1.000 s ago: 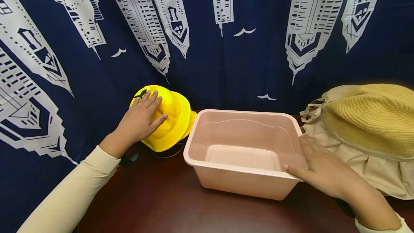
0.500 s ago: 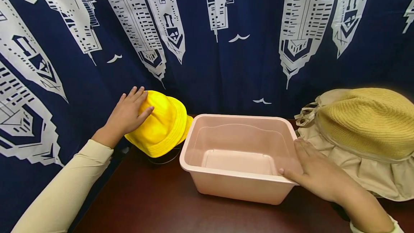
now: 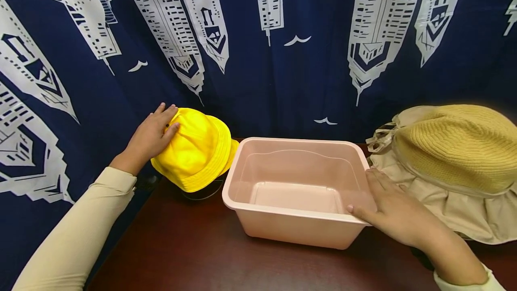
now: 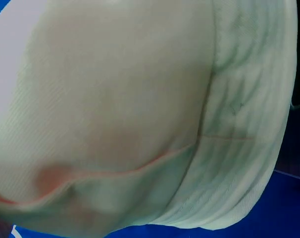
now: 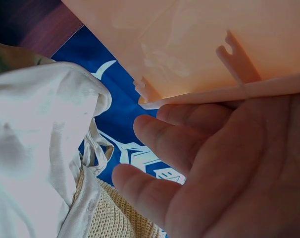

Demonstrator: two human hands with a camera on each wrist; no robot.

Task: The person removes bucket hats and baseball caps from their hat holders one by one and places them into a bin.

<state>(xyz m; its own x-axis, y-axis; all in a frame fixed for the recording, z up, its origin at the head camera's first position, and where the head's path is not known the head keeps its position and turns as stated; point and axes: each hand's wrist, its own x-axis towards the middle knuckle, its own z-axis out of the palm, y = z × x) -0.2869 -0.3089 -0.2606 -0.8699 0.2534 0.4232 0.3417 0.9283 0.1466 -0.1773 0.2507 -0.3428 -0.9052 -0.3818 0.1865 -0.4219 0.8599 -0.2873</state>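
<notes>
My left hand (image 3: pixel 151 134) rests on the left side of the crown of a yellow bucket hat (image 3: pixel 199 145), fingers extended and thumb lying on the fabric. In the left wrist view, the hat's crown and stitched brim (image 4: pixel 239 99) fill most of the picture, looking pale, and the hand is hidden. My right hand (image 3: pixel 400 212) lies along the right rim of a pink plastic basin (image 3: pixel 295 217). Its thumb reaches over the near corner. The right wrist view shows the other fingers (image 5: pixel 145 191) fairly straight outside the basin, just below its rim. Nothing lies inside the basin.
A straw hat (image 3: pixel 456 147) sits with a cream ruffled fabric hat (image 3: pixel 464 212) right of the basin, close to my right hand. A wire ring (image 3: pixel 206 192) shows beneath the yellow hat. Behind hangs a navy cloth (image 3: pixel 250 102) with white buildings; below is a dark red-brown table (image 3: pixel 194 246).
My left hand has slid left, from the top of the yellow hat's crown to its left side. The right hand keeps its place on the basin while the head view shifts slightly.
</notes>
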